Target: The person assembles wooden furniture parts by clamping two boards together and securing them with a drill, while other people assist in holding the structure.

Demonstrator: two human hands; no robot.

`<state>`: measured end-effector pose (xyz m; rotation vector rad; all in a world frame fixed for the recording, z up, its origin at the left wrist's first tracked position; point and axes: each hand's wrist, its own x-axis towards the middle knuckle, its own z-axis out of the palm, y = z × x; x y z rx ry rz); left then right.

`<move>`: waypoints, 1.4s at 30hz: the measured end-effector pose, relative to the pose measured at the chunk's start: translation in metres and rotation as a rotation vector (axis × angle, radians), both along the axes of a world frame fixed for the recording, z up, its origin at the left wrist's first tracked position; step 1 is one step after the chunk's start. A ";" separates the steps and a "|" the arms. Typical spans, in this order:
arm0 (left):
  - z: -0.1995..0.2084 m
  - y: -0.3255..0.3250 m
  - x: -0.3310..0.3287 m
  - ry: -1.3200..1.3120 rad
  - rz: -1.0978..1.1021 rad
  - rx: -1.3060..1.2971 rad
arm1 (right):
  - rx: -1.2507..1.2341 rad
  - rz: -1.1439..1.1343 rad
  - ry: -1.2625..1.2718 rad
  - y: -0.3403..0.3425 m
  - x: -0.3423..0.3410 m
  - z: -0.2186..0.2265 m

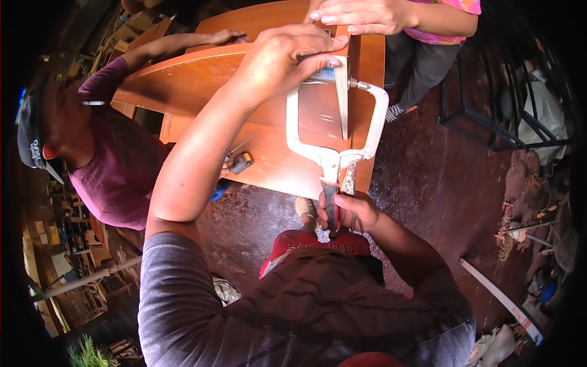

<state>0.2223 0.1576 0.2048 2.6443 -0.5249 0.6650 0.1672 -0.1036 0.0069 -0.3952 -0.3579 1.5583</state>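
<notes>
My right hand (359, 210) is wrapped round the handles of a white locking C-clamp (372, 147). The clamp's two curved arms straddle a narrow pale-edged wooden strip (343, 98). The right arm's tip meets the strip's side, and a blue piece (323, 74) lies by the left arm's tip. My left hand (284, 58) closes its fingers and thumb on the upper end of the strip, by the curved edge of an orange-brown wooden panel (183, 67). Whether the clamp is locked tight cannot be told.
A co-worker's hands (367, 15) rest on the wood at the far side. Another person in a purple shirt (116, 165) leans in from the left, near a dark yellow-marked tool (243, 162). A black metal frame (477, 122) and a long pale strip (501, 300) lie to the right.
</notes>
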 end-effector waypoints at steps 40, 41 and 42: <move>-0.012 -0.010 -0.014 -0.349 0.152 -0.063 | 0.050 0.083 0.122 0.002 0.005 -0.010; -0.025 -0.002 -0.033 -0.427 0.216 -0.127 | 0.072 0.081 0.153 0.005 0.003 -0.007; -0.043 -0.001 -0.051 -0.509 0.275 -0.198 | 0.089 0.071 0.179 0.006 0.002 -0.007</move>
